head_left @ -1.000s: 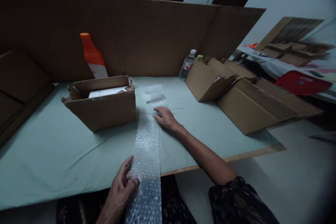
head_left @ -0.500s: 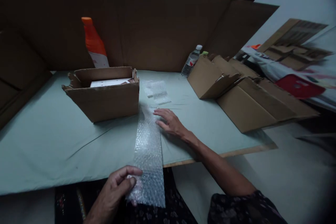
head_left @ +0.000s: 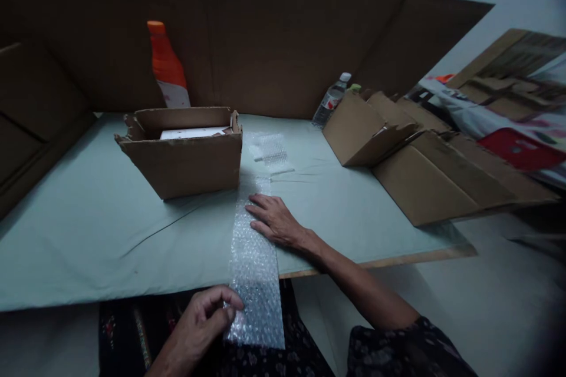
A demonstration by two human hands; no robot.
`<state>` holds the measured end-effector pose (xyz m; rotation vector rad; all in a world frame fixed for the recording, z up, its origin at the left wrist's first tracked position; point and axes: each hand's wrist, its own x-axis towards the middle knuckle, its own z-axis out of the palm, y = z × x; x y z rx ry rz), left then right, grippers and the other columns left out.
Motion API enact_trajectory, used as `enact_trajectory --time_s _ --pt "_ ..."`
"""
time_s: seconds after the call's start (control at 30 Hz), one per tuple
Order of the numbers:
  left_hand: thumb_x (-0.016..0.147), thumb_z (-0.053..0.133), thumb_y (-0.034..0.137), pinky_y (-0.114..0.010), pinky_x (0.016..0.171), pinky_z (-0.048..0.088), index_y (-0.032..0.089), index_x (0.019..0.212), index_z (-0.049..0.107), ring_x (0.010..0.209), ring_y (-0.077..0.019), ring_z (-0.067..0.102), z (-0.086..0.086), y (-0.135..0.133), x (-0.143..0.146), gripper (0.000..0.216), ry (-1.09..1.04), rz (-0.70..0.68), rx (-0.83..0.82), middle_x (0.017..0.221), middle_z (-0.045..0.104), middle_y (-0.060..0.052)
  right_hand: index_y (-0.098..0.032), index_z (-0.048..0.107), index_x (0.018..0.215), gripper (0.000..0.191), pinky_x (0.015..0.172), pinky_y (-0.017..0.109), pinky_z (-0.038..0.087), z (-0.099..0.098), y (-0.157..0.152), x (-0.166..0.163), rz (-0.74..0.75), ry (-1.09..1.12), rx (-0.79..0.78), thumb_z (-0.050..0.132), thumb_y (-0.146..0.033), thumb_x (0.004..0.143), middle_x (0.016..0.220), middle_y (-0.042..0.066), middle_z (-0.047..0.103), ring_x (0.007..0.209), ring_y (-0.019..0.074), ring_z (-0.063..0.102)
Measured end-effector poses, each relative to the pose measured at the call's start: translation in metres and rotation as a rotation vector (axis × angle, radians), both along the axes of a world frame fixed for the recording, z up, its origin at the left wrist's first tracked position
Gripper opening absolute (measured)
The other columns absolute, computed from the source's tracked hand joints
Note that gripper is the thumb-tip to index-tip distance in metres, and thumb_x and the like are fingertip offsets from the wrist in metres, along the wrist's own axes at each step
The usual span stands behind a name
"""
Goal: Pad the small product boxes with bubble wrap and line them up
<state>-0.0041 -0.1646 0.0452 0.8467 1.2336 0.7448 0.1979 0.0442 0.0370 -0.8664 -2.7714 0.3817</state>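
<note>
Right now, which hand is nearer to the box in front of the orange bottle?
Right. The right hand lies flat on the bubble wrap strip just in front of the box; the left hand pinches the strip's near end, past the table edge, farther off.

Left hand (head_left: 201, 327): low, close to the body, knuckles up, thumb and forefinger pinched together, other fingers curled. Right hand (head_left: 274, 221): out ahead, palm down, fingers flat, slightly spread, pointing left. Right forearm (head_left: 354, 285) bare, angling back to a dark patterned sleeve (head_left: 407, 350).
</note>
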Motion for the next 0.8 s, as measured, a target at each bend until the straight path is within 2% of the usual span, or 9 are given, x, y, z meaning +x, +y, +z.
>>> enact_trajectory --time_s 0.13,0.23,0.33,0.4,0.53,0.6,0.67,0.73,0.8 --pt "0.077 0.071 0.049 -0.025 0.063 0.031 0.02 0.083 0.071 0.064 -0.0131 0.041 -0.001 -0.001 -0.002 0.03 -0.069 0.08 -0.039 0.068 0.054 0.002 -0.019 0.063 0.13 0.037 0.109 0.049 0.038 0.009 0.001 0.033 -0.077 0.078 -0.025 0.054 -0.019 0.094 0.144 0.013 0.057 0.133 0.0265 0.05" --pt "0.074 0.075 0.048 -0.025 0.061 0.034 0.02 0.08 0.068 0.06 -0.0121 0.043 -0.006 -0.002 -0.002 0.029 -0.303 0.183 -0.124 0.064 0.052 0.003 -0.022 0.058 0.137 0.054 0.112 0.051 0.036 0.016 -0.015 0.055 -0.033 0.057 -0.07 0.054 -0.012 0.084 0.151 0.012 0.051 0.139 0.0271 0.045" --pt "0.071 0.079 0.045 -0.025 0.058 0.038 0.02 0.078 0.066 0.058 -0.012 0.045 -0.011 -0.002 -0.002 0.029 -0.48 0.207 -0.2 0.063 0.051 0.002 -0.021 0.054 0.142 0.065 0.114 0.051 0.033 0.015 -0.037 0.053 0.068 0.036 -0.108 0.059 -0.013 0.077 0.157 0.013 0.043 0.145 0.0296 0.037" --pt "0.071 0.079 0.045 -0.025 0.056 0.04 0.02 0.076 0.066 0.058 -0.0125 0.046 -0.011 -0.002 -0.004 0.029 -0.486 0.188 -0.211 0.062 0.051 0.002 -0.023 0.061 0.134 0.06 0.112 0.052 0.034 0.013 -0.045 0.042 0.133 0.061 -0.082 0.06 -0.011 0.075 0.153 0.011 0.049 0.146 0.031 0.037" --pt "0.076 0.074 0.052 -0.03 0.068 0.048 0.021 0.094 0.071 0.07 -0.0179 0.059 0.01 -0.005 -0.025 0.036 -0.14 0.255 -0.115 0.076 0.065 -0.002 -0.026 0.069 0.117 0.048 0.107 0.048 0.036 0.03 -0.04 0.02 0.202 0.134 -0.021 0.052 -0.002 0.079 0.121 0.004 0.073 0.132 0.0258 0.052" --pt "0.079 0.07 0.056 -0.037 0.089 0.049 0.025 0.117 0.069 0.099 -0.0268 0.065 0.028 -0.009 -0.036 0.049 0.127 0.402 0.04 0.109 0.072 -0.008 -0.023 0.069 0.115 0.043 0.103 0.045 0.038 0.049 -0.035 0.012 0.231 0.104 -0.003 0.051 -0.002 0.082 0.108 0.005 0.076 0.119 0.0241 0.059" --pt "0.075 0.072 0.056 -0.047 0.109 0.039 0.029 0.13 0.063 0.128 -0.0355 0.054 0.044 -0.012 -0.038 0.062 0.306 0.48 0.232 0.14 0.061 -0.009 -0.02 0.07 0.111 0.036 0.098 0.043 0.039 0.067 -0.032 0.004 0.275 0.032 0.022 0.053 -0.004 0.084 0.101 0.006 0.076 0.106 0.0234 0.062" --pt "0.062 0.083 0.048 -0.054 0.119 0.028 0.031 0.133 0.063 0.14 -0.0418 0.042 0.052 -0.011 -0.029 0.076 0.355 0.397 0.344 0.152 0.052 -0.008 -0.019 0.071 0.103 0.028 0.093 0.04 0.039 0.079 -0.032 -0.009 0.325 -0.055 0.043 0.055 -0.005 0.084 0.093 0.006 0.075 0.094 0.0222 0.062" --pt "0.048 0.091 0.034 -0.057 0.121 0.023 0.029 0.133 0.064 0.142 -0.0456 0.039 0.053 -0.005 -0.01 0.089 0.34 0.282 0.345 0.15 0.053 -0.011 -0.019 0.07 0.092 0.02 0.088 0.037 0.038 0.084 -0.036 -0.023 0.351 -0.139 0.06 0.057 -0.006 0.083 0.084 0.004 0.074 0.083 0.0207 0.06"
